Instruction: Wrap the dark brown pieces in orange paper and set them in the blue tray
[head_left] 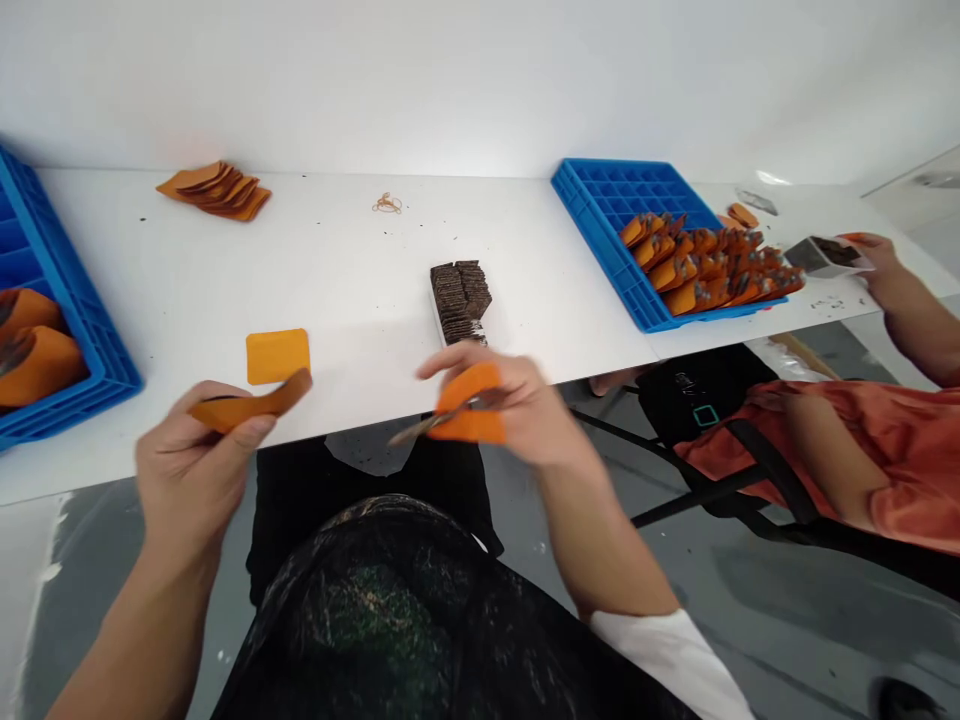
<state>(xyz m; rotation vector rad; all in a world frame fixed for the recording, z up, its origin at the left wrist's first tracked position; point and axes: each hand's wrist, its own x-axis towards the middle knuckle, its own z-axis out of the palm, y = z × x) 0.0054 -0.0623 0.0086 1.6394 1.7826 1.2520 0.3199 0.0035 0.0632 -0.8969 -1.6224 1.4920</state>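
Observation:
My left hand (199, 460) is closed on a curved orange piece (259, 403) with a dark inner face, held over the table's front edge. Just beyond it, a flat orange square (277, 356) with rounded corners lies on the table. In my right hand (517, 400), blurred by motion, are a pointed metal tool (420, 430) and another orange piece (472, 395). The tool's exact kind is unclear; its tip points left. Right behind that hand, thin dark brown pieces (459, 295) stand in two tight rows in a narrow white holder, partly covered by my fingers.
Orange sheets (216, 190) lie piled at the back left, beside several rubber bands (388, 204). Blue compartment trays stand left (82, 330) and right (600, 250), both with orange bundles. At far right, a co-worker's hand (881, 260) holds a clear box (821, 257).

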